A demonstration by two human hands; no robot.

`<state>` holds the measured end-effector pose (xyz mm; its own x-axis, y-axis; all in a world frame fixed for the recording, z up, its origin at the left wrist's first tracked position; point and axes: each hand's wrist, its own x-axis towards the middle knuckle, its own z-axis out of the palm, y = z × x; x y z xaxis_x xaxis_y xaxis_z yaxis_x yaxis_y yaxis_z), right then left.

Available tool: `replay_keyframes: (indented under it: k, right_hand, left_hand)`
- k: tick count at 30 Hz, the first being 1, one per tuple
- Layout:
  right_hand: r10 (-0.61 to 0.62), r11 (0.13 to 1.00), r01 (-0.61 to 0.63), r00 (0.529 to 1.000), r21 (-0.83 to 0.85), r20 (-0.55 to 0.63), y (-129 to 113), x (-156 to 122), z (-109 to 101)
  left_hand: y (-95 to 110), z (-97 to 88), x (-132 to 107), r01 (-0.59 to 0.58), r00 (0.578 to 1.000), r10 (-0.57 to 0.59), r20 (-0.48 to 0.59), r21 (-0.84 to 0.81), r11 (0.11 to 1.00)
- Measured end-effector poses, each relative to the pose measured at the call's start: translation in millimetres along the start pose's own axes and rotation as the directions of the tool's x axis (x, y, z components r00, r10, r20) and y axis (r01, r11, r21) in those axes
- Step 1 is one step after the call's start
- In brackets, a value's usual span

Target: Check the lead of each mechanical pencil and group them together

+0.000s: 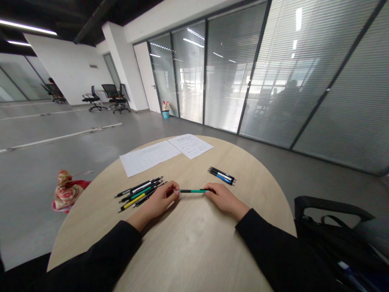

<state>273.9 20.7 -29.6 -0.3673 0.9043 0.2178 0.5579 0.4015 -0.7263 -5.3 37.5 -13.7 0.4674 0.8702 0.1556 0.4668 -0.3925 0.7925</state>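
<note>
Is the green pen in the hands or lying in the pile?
In the hands: the green pen spans between the left hand and the right hand, apart from the pen pile.

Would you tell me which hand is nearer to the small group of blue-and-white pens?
Right: the right hand sits just in front of the pens; the left hand lies farther off, to their left.

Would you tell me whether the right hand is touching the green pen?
Touching: the head view shows the right hand pinching the green pen.
</note>
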Motion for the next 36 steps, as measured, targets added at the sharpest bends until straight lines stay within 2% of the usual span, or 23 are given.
replay_keyframes:
  k: [5, 16, 30, 36]
  right_hand:
    - [0.0, 1.0, 0.0, 1.0, -0.004, 0.001, 1.6, 0.1, -0.2]
    - [-0.003, 1.0, 0.004, 1.0, 0.014, -0.019, 2.0, 1.0, 0.7]
    - [-0.003, 1.0, 0.004, 1.0, 0.013, -0.027, 0.9, 0.2, -0.4]
    - [-0.006, 1.0, 0.007, 0.999, 0.014, -0.043, 1.3, -0.1, 0.2]
  left_hand:
    - [-4.4, -0.1, -0.1, -0.024, 0.999, 0.024, -0.024, -0.007, 1.0]
    - [1.1, -2.4, 0.7, -0.028, 0.998, 0.026, -0.064, -0.024, 0.999]
    - [-2.3, -3.2, 1.6, -0.02, 0.995, 0.024, -0.102, 0.04, 0.999]
    - [-3.2, -4.9, 2.1, 0.005, 0.981, 0.012, -0.194, 0.084, 0.996]
